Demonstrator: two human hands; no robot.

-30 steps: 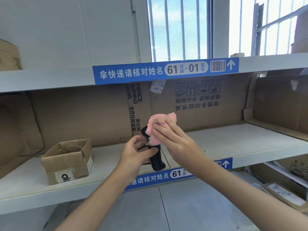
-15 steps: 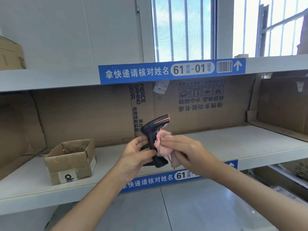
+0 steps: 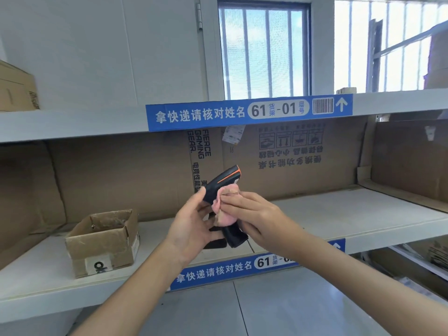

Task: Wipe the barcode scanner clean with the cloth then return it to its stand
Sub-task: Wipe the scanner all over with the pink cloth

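Note:
A black barcode scanner with an orange stripe is held upright in front of the middle shelf, head pointing up and right. My left hand grips its handle from the left. My right hand presses a pink cloth against the handle just under the head. The handle's black foot shows below the cloth. A dark object lies on the shelf behind my left hand, mostly hidden; I cannot tell whether it is the stand.
An open cardboard box sits on the white middle shelf at the left. Flattened brown cardboard lines the shelf's back. The upper shelf carries a blue label strip. Barred windows stand behind; more boxes lie at lower right.
The cloth moved from the scanner's head down onto its handle, uncovering the head with its orange stripe. My left hand has kept its hold on the handle.

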